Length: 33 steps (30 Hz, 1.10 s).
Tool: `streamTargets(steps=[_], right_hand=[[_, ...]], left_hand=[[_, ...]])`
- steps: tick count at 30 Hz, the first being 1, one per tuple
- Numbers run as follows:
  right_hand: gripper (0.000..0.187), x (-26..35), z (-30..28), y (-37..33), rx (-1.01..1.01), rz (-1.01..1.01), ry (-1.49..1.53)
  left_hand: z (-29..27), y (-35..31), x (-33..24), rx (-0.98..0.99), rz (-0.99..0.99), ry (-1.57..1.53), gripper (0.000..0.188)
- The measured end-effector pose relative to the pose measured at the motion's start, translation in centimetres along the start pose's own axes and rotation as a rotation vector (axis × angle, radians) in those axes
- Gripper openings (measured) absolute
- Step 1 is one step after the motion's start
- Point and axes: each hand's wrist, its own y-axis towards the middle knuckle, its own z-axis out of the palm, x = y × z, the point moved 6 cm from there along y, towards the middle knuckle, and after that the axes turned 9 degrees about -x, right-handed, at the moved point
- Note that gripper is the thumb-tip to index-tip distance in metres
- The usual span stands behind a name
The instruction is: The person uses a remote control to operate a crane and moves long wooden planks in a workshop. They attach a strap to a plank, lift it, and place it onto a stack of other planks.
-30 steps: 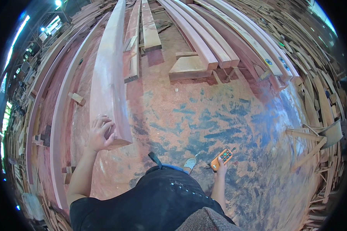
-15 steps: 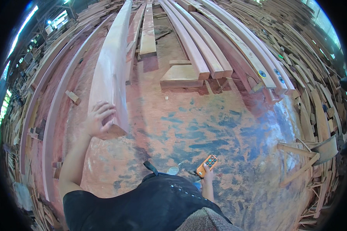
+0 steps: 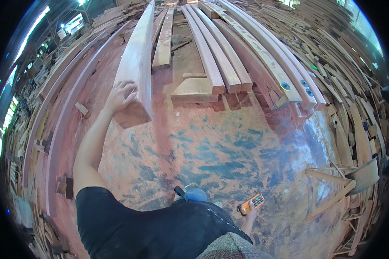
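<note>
A thick, pale pinkish wooden beam (image 3: 135,56) runs away from me at the left of centre, its near end hanging above the floor with a shadow below. My left hand (image 3: 122,96) is on the top edge of that end, its fingers bent over the wood and the arm stretched forward. Low on the right, my right hand (image 3: 250,212) is closed around an orange remote control (image 3: 253,203) with dark buttons, held beside my body with the button side up.
Several long beams (image 3: 212,73) lie side by side ahead, their near ends by a short wood block (image 3: 194,91). More beams (image 3: 69,99) line the left. A wooden frame with a curved seat (image 3: 333,183) stands right, before stacked planks (image 3: 354,134). Blue-black smears mark the reddish floor (image 3: 216,151).
The beam's near end has shifted away from me and slightly right, with my left hand staying on it. My right hand has moved right and nearer the lower edge with the remote control.
</note>
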Motion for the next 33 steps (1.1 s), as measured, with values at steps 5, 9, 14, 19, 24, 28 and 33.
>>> streamTargets(steps=[5, 9, 14, 19, 24, 28, 33], right_hand=[[0.047, 4.1, -5.0, 3.7, -0.049, -0.018, -0.009], [0.033, 4.5, -7.0, 6.3, -0.08, -0.006, -0.087], [0.033, 5.2, -5.9, 7.9, 0.002, -0.011, -0.074], [0.037, 10.0, -3.4, 11.2, 0.033, 0.081, -0.191], [0.038, 18.0, 0.2, 16.2, 0.017, 0.123, -0.265], [0.04, 25.6, 3.6, 21.6, 0.186, 0.024, -0.444], [0.036, 32.5, 6.0, 30.5, 0.148, -0.121, -0.388]], left_hand=[[4.6, 6.7, -3.9, 0.044, 0.072, -0.001, 0.042], [8.3, 11.8, -7.6, 0.064, 0.076, 0.007, 0.044], [12.1, 17.8, -12.8, 0.061, 0.094, -0.01, 0.045], [16.4, 23.2, -18.7, 0.071, 0.1, -0.038, 0.04], [20.5, 28.1, -24.1, 0.049, 0.065, -0.085, 0.044], [23.9, 31.5, -28.6, 0.048, 0.079, -0.087, 0.045], [28.4, 34.9, -34.4, 0.053, 0.134, -0.187, 0.048]])
